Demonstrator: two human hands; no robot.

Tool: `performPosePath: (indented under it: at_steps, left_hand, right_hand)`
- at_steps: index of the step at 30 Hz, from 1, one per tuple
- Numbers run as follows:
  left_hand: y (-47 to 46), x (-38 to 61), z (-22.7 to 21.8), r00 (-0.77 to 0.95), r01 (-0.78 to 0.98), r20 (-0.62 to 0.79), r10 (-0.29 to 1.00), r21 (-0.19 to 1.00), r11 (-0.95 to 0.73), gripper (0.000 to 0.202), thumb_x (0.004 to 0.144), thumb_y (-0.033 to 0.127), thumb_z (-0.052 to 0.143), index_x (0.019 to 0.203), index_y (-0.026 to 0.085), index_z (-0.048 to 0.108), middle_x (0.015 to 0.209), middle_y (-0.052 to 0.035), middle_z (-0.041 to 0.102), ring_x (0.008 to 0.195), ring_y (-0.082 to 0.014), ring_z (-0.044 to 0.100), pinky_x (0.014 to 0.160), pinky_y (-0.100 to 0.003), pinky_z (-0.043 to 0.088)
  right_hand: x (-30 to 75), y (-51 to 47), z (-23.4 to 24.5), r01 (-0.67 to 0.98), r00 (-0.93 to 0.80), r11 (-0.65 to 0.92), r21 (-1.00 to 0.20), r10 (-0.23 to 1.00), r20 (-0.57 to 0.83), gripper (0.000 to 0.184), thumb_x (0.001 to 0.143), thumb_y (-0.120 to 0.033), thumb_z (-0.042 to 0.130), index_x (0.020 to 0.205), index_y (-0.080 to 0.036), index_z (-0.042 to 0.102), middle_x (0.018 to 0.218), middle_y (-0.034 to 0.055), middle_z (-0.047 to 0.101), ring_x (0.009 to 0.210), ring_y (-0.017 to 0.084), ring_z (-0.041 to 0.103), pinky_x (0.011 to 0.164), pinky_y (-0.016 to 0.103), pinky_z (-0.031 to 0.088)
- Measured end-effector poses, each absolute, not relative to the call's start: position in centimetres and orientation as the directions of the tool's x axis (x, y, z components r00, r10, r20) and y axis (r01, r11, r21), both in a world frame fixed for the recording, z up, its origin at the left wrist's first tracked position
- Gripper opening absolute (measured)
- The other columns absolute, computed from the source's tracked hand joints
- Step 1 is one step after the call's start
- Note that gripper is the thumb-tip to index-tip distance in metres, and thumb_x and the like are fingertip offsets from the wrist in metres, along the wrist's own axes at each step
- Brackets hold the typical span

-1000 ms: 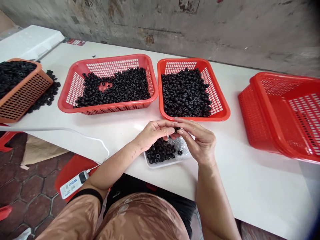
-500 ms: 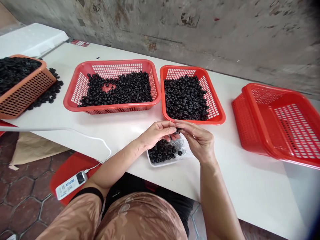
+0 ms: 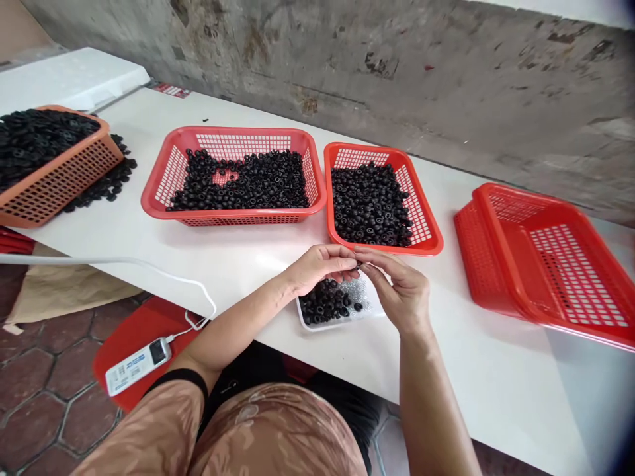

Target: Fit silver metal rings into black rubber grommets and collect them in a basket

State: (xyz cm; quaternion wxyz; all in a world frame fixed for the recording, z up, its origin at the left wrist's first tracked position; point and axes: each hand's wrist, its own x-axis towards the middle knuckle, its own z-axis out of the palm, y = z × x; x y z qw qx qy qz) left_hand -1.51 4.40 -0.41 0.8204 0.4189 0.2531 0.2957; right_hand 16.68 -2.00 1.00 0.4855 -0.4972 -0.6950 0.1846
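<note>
My left hand and my right hand meet fingertip to fingertip above a small white tray that holds black rubber rings and small shiny metal pieces. Both hands pinch one small black ring between them. Just behind the hands stand two red baskets, a wide one and a narrower one, each filled with many black rings.
An orange basket heaped with black rings sits far left, with loose rings spilled beside it. Stacked empty red baskets stand at the right. A white cable runs along the table's front edge to a white device. A concrete wall is behind.
The camera has tilted up and shifted, so everything sits a little lower and to the right. My hands stay pinched together over the white tray.
</note>
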Motion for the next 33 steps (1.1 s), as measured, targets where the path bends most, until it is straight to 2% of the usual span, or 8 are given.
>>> performPosePath:
  at_steps: [7, 10, 12, 14, 19, 22, 27, 33]
  left_hand:
    - [4.0, -0.9, -1.3, 0.547, -0.274, -0.019, 0.837, 0.941, 0.201, 0.039, 0.076, 0.043, 0.086, 0.096, 0.012, 0.07, 0.079, -0.0026, 0.071, 0.07, -0.0099, 0.064, 0.065, -0.022, 0.046]
    - [3.6, -0.8, -1.5, 0.495, -0.21, 0.066, 0.867, 0.977, 0.046, 0.036, 0.081, 0.043, 0.082, 0.096, 0.013, 0.07, 0.075, -0.0001, 0.068, 0.063, -0.0081, 0.061, 0.061, -0.021, 0.045]
    - [3.4, -0.7, -1.6, 0.493, -0.203, 0.068, 0.868, 0.978, 0.039, 0.037, 0.082, 0.044, 0.081, 0.098, 0.013, 0.07, 0.071, 0.0016, 0.066, 0.058, -0.0083, 0.06, 0.057, -0.022, 0.045]
    - [3.4, -0.4, -1.7, 0.52, -0.268, 0.043, 0.853, 0.957, 0.115, 0.041, 0.079, 0.046, 0.083, 0.1, 0.013, 0.071, 0.071, 0.0016, 0.067, 0.058, -0.0095, 0.063, 0.058, -0.023, 0.048]
    - [3.9, -0.1, -1.6, 0.579, -0.425, 0.029, 0.815, 0.864, 0.271, 0.043, 0.069, 0.039, 0.092, 0.098, 0.012, 0.075, 0.09, -0.0049, 0.076, 0.08, -0.0138, 0.072, 0.087, -0.031, 0.056]
    - [3.7, -0.3, -1.1, 0.536, -0.451, 0.036, 0.843, 0.856, 0.251, 0.044, 0.068, 0.037, 0.092, 0.101, 0.013, 0.074, 0.092, -0.0053, 0.077, 0.082, -0.0136, 0.072, 0.086, -0.03, 0.056]
    - [2.5, -1.1, -0.1, 0.482, -0.46, -0.001, 0.876, 0.851, 0.254, 0.042, 0.069, 0.041, 0.092, 0.091, 0.012, 0.071, 0.08, -0.0033, 0.074, 0.074, -0.0139, 0.073, 0.078, -0.029, 0.058]
    - [-0.4, -2.9, -0.6, 0.432, -0.436, -0.053, 0.9, 0.862, 0.26, 0.035, 0.079, 0.035, 0.084, 0.105, 0.013, 0.075, 0.094, -0.0063, 0.078, 0.086, -0.0167, 0.076, 0.087, -0.03, 0.06]
  right_hand:
    - [16.7, -2.2, 2.6, 0.766, -0.169, 0.466, -0.442, 0.81, 0.562, 0.018, 0.098, -0.023, 0.068, 0.114, -0.024, 0.077, 0.105, 0.0062, 0.081, 0.091, 0.024, 0.077, 0.087, 0.04, 0.058]
    - [16.7, -2.1, 3.2, 0.804, -0.238, 0.486, -0.343, 0.791, 0.563, 0.018, 0.1, -0.023, 0.064, 0.113, -0.019, 0.076, 0.099, 0.0077, 0.081, 0.086, 0.025, 0.077, 0.081, 0.039, 0.057]
    - [16.8, -2.1, 3.5, 0.805, -0.263, 0.503, -0.314, 0.777, 0.572, 0.017, 0.099, -0.023, 0.064, 0.108, -0.017, 0.076, 0.092, 0.0074, 0.081, 0.079, 0.024, 0.076, 0.079, 0.038, 0.058]
    - [16.9, -2.2, 3.7, 0.807, -0.241, 0.488, -0.332, 0.786, 0.57, 0.015, 0.098, -0.024, 0.065, 0.102, -0.017, 0.077, 0.086, 0.0065, 0.08, 0.072, 0.022, 0.075, 0.076, 0.037, 0.058]
    - [17.3, -2.2, 4.2, 0.809, -0.052, 0.322, -0.491, 0.872, 0.486, 0.019, 0.094, -0.034, 0.067, 0.094, -0.018, 0.078, 0.078, 0.0051, 0.076, 0.065, 0.02, 0.072, 0.059, 0.03, 0.055]
    - [17.2, -2.3, 4.4, 0.778, 0.032, 0.225, -0.586, 0.918, 0.395, 0.023, 0.09, -0.04, 0.069, 0.093, -0.018, 0.078, 0.08, 0.0063, 0.077, 0.067, 0.02, 0.072, 0.046, 0.026, 0.046]
    - [16.5, -2.5, 4.8, 0.683, 0.032, 0.184, -0.707, 0.959, 0.281, 0.026, 0.086, -0.043, 0.07, 0.092, -0.019, 0.077, 0.083, 0.0068, 0.077, 0.073, 0.021, 0.071, 0.06, 0.03, 0.054]
    - [15.2, -3.1, 4.5, 0.617, -0.059, 0.142, -0.774, 0.989, 0.135, 0.021, 0.088, -0.04, 0.068, 0.089, -0.02, 0.075, 0.084, 0.0051, 0.074, 0.075, 0.019, 0.068, 0.066, 0.029, 0.054]
